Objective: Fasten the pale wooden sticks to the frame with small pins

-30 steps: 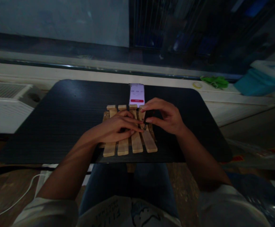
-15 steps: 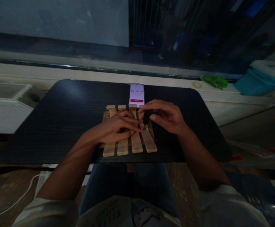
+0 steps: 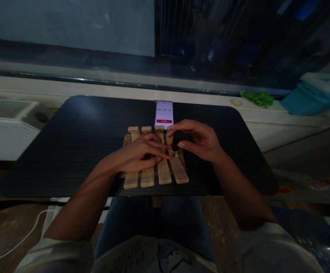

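Note:
A wooden slatted piece (image 3: 165, 172) made of several pale slats lies in the middle of a dark table (image 3: 82, 144). My left hand (image 3: 140, 151) rests flat on the slats, fingers stretched toward the right side. My right hand (image 3: 200, 139) hovers over the right slats, its thumb and fingers pinched round a small dark tool (image 3: 177, 140) whose tip points down at a slat beside my left fingertips.
A lit phone (image 3: 164, 113) stands just behind the slats. A white radiator (image 3: 5, 125) is to the left. On the ledge at right lie a green object (image 3: 258, 98), a tape roll (image 3: 236, 102) and a teal container (image 3: 315, 96). A white cable (image 3: 19, 239) runs across the floor.
My right hand has turned slightly on the dark tool, fingers shifting round it. My left hand stays put on the slats.

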The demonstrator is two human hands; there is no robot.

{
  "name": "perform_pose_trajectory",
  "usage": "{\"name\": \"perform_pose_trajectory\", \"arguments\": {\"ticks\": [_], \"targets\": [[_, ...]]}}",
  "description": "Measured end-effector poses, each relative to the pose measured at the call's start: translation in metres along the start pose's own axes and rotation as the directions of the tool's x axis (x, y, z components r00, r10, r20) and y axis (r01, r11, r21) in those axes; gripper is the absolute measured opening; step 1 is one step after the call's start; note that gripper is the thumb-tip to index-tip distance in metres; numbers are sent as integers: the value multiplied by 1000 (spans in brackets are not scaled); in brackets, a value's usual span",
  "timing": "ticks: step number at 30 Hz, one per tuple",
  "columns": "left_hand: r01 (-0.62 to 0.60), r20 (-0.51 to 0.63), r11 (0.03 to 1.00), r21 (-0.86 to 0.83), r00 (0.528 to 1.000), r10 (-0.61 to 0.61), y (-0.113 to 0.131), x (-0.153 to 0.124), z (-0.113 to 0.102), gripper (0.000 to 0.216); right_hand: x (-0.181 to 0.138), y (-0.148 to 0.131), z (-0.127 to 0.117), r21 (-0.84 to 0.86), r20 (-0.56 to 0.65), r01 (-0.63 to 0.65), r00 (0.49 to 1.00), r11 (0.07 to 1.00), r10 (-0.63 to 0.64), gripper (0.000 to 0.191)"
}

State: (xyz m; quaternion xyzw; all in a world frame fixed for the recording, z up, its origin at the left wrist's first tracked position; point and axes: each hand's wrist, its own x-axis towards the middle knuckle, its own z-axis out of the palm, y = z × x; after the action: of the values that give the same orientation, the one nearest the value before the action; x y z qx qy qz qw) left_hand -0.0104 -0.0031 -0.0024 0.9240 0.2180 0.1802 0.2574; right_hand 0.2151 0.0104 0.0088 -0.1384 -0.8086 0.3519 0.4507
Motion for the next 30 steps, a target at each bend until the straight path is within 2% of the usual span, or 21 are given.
{"name": "perform_pose_trajectory", "arguments": {"ticks": [30], "targets": [[13, -4, 1000, 1, 1000, -13, -1, 0, 1, 33, 3, 0, -1, -49, -19, 41, 999, 998, -42, 38]]}}
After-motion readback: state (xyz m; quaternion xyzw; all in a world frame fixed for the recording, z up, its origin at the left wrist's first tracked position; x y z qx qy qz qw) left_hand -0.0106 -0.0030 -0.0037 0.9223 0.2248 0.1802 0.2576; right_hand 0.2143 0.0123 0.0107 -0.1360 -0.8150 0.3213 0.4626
